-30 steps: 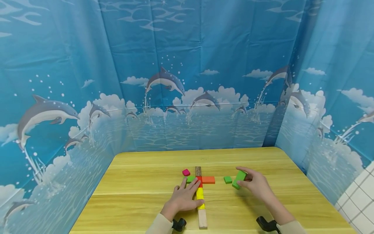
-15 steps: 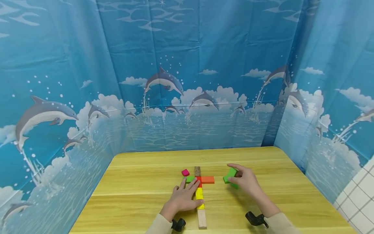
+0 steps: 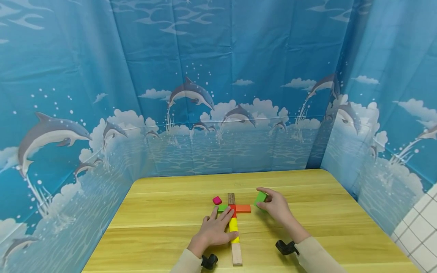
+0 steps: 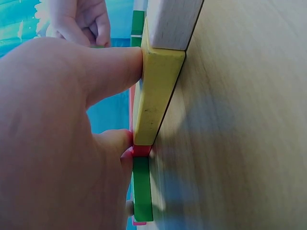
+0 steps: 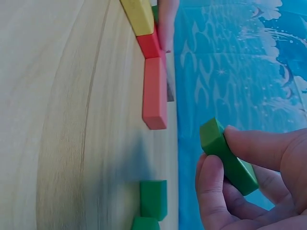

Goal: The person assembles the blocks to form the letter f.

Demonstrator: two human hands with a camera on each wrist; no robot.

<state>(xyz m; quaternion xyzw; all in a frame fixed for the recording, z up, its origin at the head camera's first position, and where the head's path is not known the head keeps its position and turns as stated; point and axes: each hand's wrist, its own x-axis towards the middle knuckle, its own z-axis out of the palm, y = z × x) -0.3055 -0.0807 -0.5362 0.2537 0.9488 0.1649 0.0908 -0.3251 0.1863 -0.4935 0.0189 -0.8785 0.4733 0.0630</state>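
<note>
My left hand (image 3: 215,230) lies spread over a cross of wooden blocks. Its fingers touch the left green block (image 3: 222,207) and the red block (image 3: 233,210), and the thumb touches the yellow block (image 4: 160,96). My right hand (image 3: 277,207) pinches another green block (image 5: 230,158) between thumb and fingers, tilted and raised off the table. It hangs to the right of the orange block (image 3: 243,209), which forms the cross's right arm. On the table below the held block lie a green block (image 5: 153,200) and part of one more, both hidden in the head view.
A pink block (image 3: 217,200) lies behind the left green block. The cross has a dark brown block (image 3: 231,198) at its far end and a pale wood block (image 3: 236,254) at its near end. A dolphin-print curtain (image 3: 205,151) surrounds the wooden table (image 3: 153,212).
My right hand has moved left with the green block, nearer to the orange block. The small green block on the table has gone out of sight behind it. My left hand has stayed in place.
</note>
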